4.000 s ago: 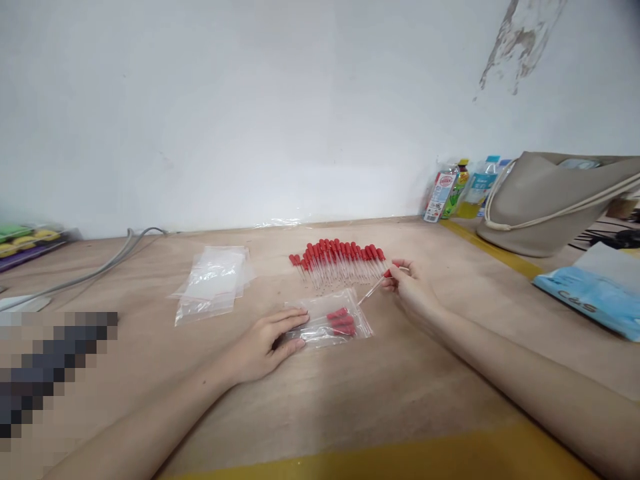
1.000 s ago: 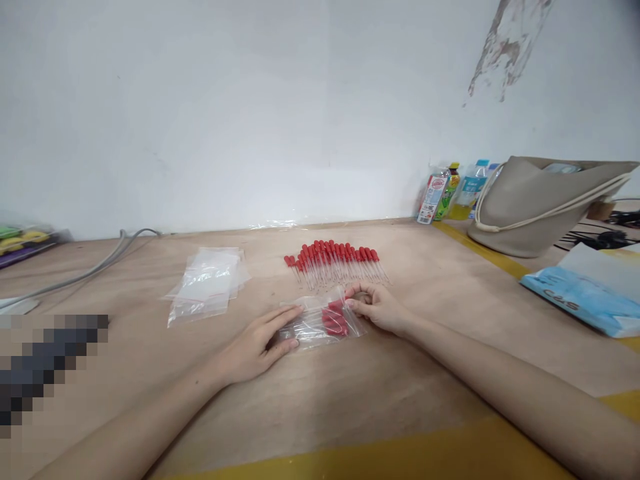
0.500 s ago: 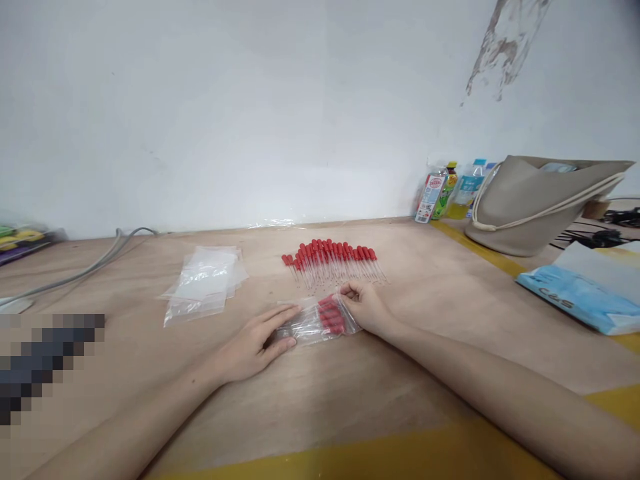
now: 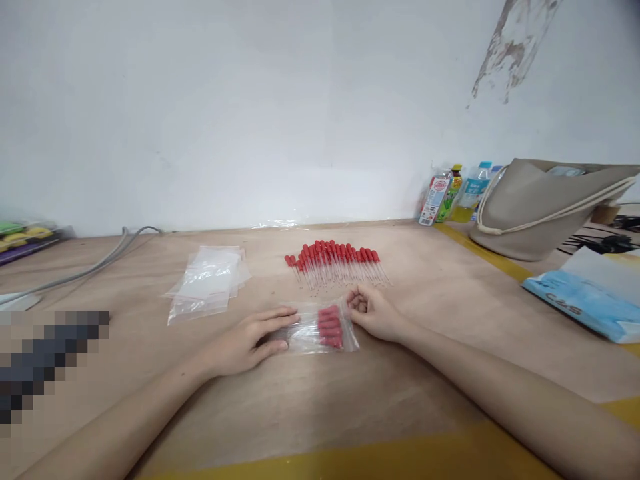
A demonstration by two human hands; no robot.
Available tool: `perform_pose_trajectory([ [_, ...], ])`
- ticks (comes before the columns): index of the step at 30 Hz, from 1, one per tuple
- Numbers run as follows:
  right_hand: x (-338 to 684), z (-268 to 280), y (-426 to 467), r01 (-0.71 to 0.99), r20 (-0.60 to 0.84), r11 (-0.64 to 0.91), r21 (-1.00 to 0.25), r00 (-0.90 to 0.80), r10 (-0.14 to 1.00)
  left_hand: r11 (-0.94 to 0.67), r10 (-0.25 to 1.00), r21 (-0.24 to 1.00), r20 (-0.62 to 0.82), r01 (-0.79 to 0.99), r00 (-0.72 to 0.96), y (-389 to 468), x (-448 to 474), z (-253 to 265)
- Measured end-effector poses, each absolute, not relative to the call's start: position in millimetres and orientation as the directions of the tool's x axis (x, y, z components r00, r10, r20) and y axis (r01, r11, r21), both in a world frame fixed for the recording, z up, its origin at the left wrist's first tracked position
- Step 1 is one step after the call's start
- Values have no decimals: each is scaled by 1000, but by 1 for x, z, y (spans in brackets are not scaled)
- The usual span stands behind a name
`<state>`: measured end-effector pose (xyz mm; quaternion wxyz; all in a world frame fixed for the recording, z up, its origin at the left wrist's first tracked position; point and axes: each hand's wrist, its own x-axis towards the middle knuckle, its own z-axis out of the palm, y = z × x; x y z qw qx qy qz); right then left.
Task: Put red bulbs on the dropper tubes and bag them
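A clear zip bag (image 4: 305, 333) lies flat on the table in front of me, with several red-bulbed droppers (image 4: 330, 328) side by side inside, their bulbs toward its right end. My left hand (image 4: 247, 341) rests on the bag's left end, fingers stretched out and thumb apart. At the upper right corner, my right hand (image 4: 376, 315) pinches the bag's edge between thumb and curled fingers. Just beyond the bag, a heap of loose droppers (image 4: 333, 257) with red bulbs and thin clear stems is spread on the table.
Flat clear bags (image 4: 210, 277) lie stacked to the left, near a grey cable (image 4: 100, 263). Bottles (image 4: 467, 193) and a beige bag (image 4: 540, 207) stand at the back right, with a blue tissue pack (image 4: 575, 303) nearer. Yellow tape (image 4: 350, 453) crosses the table's front.
The zip bag now lies flatter, its right end spread out and its droppers in a neater row. My right hand has shifted slightly right along the bag's edge; my left hand still presses the left end.
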<state>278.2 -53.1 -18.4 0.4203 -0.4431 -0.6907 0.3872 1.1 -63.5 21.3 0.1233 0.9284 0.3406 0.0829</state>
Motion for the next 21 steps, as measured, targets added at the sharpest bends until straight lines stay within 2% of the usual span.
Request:
perform_pose_trajectory([
  [2, 278, -12, -60, 200, 178, 272, -941, -392, 903, -745, 664, 196, 125, 638, 737, -55, -11, 23],
  [5, 279, -3, -67, 194, 98, 222, -955, -503, 859, -646, 714, 33, 381, 762, 588, -43, -23, 23],
  [7, 278, 0, -68, 235, 83, 219, -947, -479, 874, -571, 710, 24, 516, 821, 479, -44, -20, 22],
  [8, 278, 0, -67, 251, 84, 220, -943, -460, 884, -562, 710, 47, 539, 826, 453, -47, -15, 21],
  [10, 278, -1, -65, 268, 87, 219, -938, -430, 899, -597, 720, 106, 508, 795, 473, -61, 0, 20],
  [12, 278, -3, -64, 275, 85, 217, -937, -422, 903, -664, 719, 133, 386, 736, 578, -80, 19, 20],
  [16, 277, -3, -66, 285, 81, 213, -935, -414, 907, -769, 627, 35, 238, 639, 742, -103, 42, 24],
  [21, 278, -2, -66, 295, 67, 201, -934, -408, 911, -727, 658, -62, 221, 684, 719, -91, 27, 28],
])
